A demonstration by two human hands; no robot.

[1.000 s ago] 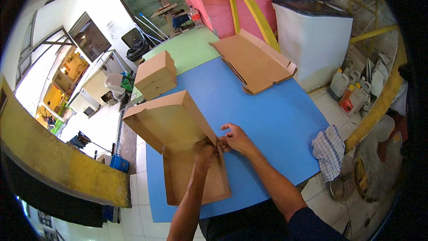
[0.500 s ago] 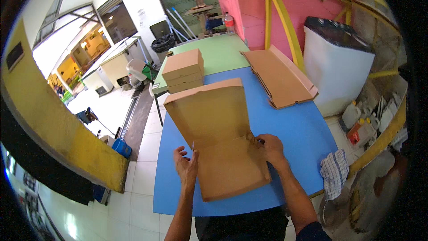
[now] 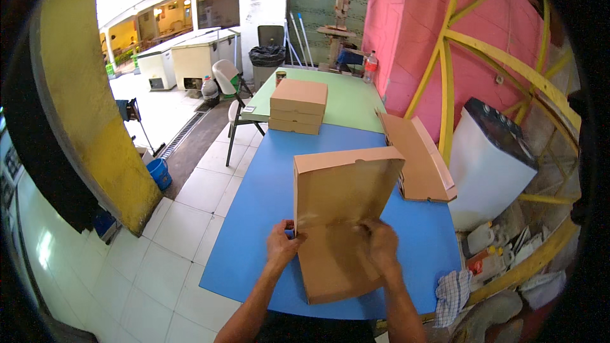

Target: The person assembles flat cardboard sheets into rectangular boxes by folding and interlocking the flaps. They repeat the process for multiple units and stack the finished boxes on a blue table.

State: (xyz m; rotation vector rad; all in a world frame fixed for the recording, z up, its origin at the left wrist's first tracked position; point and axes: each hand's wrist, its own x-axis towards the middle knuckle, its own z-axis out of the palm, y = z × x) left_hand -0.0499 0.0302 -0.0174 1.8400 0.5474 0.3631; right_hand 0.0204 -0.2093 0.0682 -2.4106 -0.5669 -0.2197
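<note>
A brown cardboard box (image 3: 333, 267) lies on the blue table in front of me, its lid (image 3: 346, 187) tilted up and away at the back. At the left end of the fold between lid and base, my left hand (image 3: 281, 246) has its fingers curled onto the box's edge. My right hand (image 3: 383, 246) is closed at the right side of the base near the same fold, slightly smeared by motion. Its fingertips are partly hidden, and they appear to grip the cardboard there.
Closed boxes (image 3: 298, 98) are stacked beyond the open one, where the blue table (image 3: 241, 216) meets a green table (image 3: 352, 86). Flat cardboard (image 3: 416, 159) lies at the right. A checked cloth (image 3: 452, 295) hangs at the right front edge, near a white washing machine (image 3: 492, 165).
My view has swung, so tables and boxes sit differently in the picture. The lid leans at another angle. My left fingers, spread before, now curl onto the box's edge; my right hand stays at its right side.
</note>
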